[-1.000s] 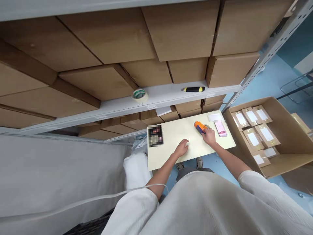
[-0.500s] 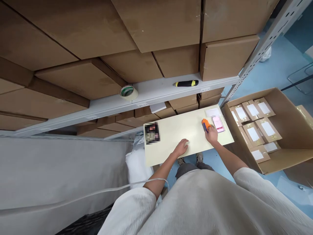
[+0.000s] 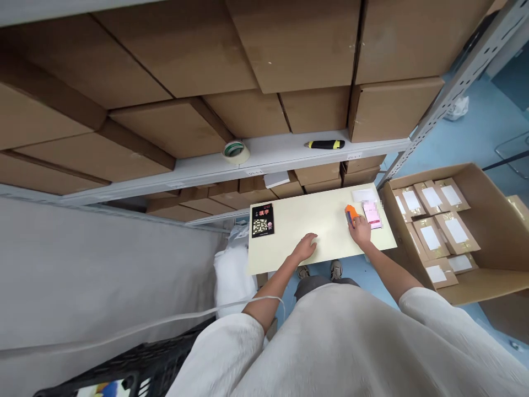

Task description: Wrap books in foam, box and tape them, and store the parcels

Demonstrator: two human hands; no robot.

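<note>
1. Hand tool (image 3: 351,212): orange with blue
2. Bench (image 3: 303,218): plain pale cream
3. Booklet (image 3: 263,220): black cover, red characters, black-and-cream checkered grid
4. Phone screen (image 3: 372,214): pink, deeper pink band
5. Tape roll (image 3: 242,156): cream outside, green-and-white core
6. Knife (image 3: 325,144): black, yellow accents
7. Packets (image 3: 430,238): brown, white labels
8. Floor (image 3: 479,129): light blue
9. Shelf (image 3: 281,149): pale grey

Matt cardboard boxes (image 3: 306,49), smooth tabletop (image 3: 324,215) with faint sheen, orange plastic tool (image 3: 351,212), smooth metal shelf (image 3: 281,150)

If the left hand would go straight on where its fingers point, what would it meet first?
Most likely the right hand or the orange tool it holds, across the table; depth is hard to judge.
</note>
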